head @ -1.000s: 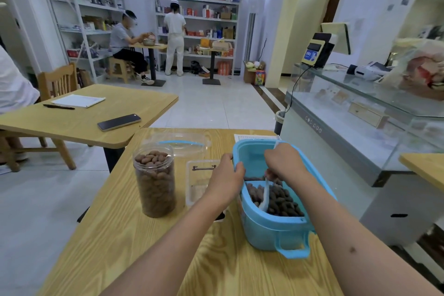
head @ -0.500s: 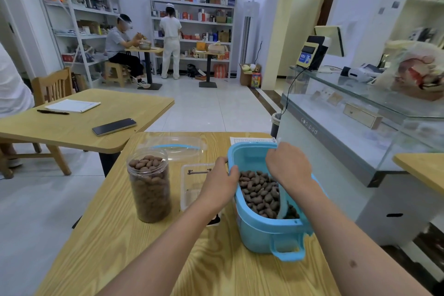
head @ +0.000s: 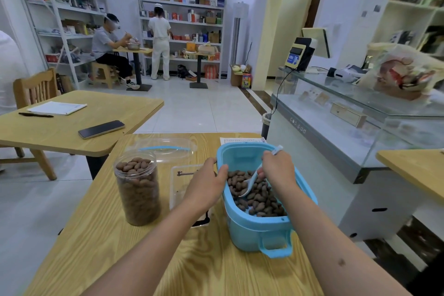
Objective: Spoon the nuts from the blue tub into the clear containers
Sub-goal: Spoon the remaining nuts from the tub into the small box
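Two hands are at the blue tub (head: pixel 249 228): my left hand (head: pixel 204 187) curls over its left rim, and my right hand (head: pixel 276 170) grips a white scoop (head: pixel 249 184) whose bowl is sunk into the nuts (head: pixel 259 199) inside. Left of the tub stand a shallow clear container (head: pixel 180 175) and a full clear jar (head: pixel 138 187).

On my table (head: pixel 134 257): tub (head: pixel 254 228) on the right with nuts (head: pixel 259 197) and a scoop (head: pixel 249 184) in it. Empty container (head: pixel 185 187) just left of the tub, full jar (head: pixel 137 187) further left. Lid (head: pixel 165 149) behind the jar. Phone (head: pixel 101 129) on the next table (head: pixel 60 134) to the left.
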